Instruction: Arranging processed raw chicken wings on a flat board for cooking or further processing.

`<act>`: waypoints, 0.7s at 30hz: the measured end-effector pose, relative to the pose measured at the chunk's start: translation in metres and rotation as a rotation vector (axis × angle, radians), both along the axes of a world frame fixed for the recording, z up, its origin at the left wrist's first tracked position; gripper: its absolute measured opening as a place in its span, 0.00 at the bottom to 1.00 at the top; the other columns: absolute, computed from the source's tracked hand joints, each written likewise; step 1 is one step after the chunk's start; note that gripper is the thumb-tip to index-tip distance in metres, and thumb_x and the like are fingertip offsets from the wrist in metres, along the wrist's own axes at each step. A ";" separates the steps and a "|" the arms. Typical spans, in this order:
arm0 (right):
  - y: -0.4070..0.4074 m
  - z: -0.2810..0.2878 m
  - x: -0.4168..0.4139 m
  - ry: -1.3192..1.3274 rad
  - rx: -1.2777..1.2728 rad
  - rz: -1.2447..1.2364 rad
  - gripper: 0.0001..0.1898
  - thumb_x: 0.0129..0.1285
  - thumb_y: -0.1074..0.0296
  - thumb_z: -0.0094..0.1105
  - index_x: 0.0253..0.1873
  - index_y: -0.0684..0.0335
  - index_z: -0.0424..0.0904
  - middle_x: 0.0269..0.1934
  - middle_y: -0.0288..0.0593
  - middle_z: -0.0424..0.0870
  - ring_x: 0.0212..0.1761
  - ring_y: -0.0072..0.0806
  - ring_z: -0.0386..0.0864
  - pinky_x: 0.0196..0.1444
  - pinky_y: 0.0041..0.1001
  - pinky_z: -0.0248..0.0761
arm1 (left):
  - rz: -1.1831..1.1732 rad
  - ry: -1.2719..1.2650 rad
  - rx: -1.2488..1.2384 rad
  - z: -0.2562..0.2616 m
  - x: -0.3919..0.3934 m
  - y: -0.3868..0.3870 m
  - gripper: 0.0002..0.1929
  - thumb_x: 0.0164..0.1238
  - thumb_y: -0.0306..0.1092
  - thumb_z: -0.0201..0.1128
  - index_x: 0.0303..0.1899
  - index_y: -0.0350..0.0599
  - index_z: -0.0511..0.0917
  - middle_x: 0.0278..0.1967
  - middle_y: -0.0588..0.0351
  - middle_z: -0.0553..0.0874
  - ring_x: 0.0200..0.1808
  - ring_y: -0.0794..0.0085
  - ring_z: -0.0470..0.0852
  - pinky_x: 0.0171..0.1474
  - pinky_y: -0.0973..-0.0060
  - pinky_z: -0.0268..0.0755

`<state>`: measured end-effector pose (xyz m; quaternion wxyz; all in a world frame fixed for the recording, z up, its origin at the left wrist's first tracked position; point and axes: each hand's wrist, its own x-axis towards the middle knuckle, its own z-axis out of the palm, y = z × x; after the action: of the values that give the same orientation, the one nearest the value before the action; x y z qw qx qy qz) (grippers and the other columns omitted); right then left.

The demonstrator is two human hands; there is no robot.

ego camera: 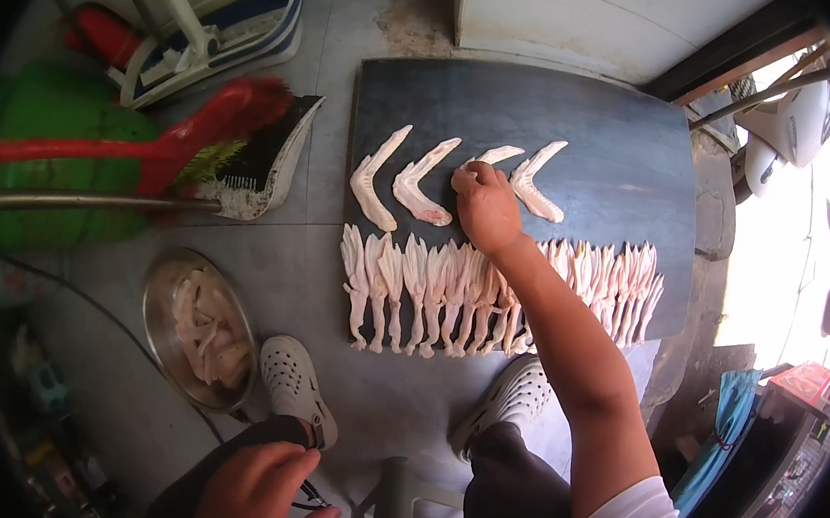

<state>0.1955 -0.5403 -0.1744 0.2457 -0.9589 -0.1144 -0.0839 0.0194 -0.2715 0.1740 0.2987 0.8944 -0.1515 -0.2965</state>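
Observation:
My right hand (489, 210) reaches down onto a plucked poultry wing (502, 154), its fingers curled on the bent part and hiding much of it. Two more wings, an outer left one (371, 181) and an inner left one (422, 182), lie to its left. Another wing (538, 181) is just to its right; all point their bends left. Below them runs a tight row of pale webbed poultry feet (434, 298), partly covered by my forearm. Everything rests on a dark board (611, 135). My left hand (265, 494) hovers over my left leg, fingers apart, holding nothing.
A steel bowl (151, 310) with more poultry pieces stands on the floor at left. Beyond it are a red broom (165, 156), a dustpan (295, 145), a green gas cylinder (32, 151) and a mop bucket (256, 45). A stool (401, 502) is beneath me.

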 end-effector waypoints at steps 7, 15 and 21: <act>-0.063 0.024 -0.011 -0.035 -0.104 -0.247 0.18 0.60 0.66 0.61 0.55 0.61 0.79 0.55 0.51 0.80 0.52 0.50 0.77 0.54 0.42 0.71 | 0.032 0.005 0.001 0.001 -0.001 0.001 0.23 0.67 0.34 0.66 0.60 0.33 0.73 0.55 0.38 0.78 0.54 0.43 0.78 0.57 0.57 0.72; -0.057 0.001 -0.012 0.041 0.061 -0.159 0.16 0.61 0.69 0.60 0.54 0.64 0.79 0.50 0.56 0.82 0.51 0.54 0.78 0.55 0.42 0.73 | -0.042 -0.065 0.072 0.014 0.001 0.003 0.22 0.67 0.32 0.64 0.59 0.33 0.74 0.51 0.40 0.80 0.50 0.47 0.81 0.53 0.59 0.75; -0.094 -0.002 -0.020 -0.089 -0.105 -0.011 0.15 0.60 0.71 0.62 0.51 0.70 0.79 0.49 0.60 0.82 0.51 0.55 0.78 0.55 0.43 0.73 | 0.237 0.195 0.049 -0.009 0.029 0.093 0.26 0.62 0.39 0.71 0.58 0.35 0.77 0.49 0.44 0.84 0.50 0.60 0.84 0.53 0.65 0.76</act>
<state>0.1755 -0.6345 -0.1760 0.1891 -0.9664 -0.1241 -0.1219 0.0480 -0.1782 0.1651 0.3232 0.8799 -0.0079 -0.3481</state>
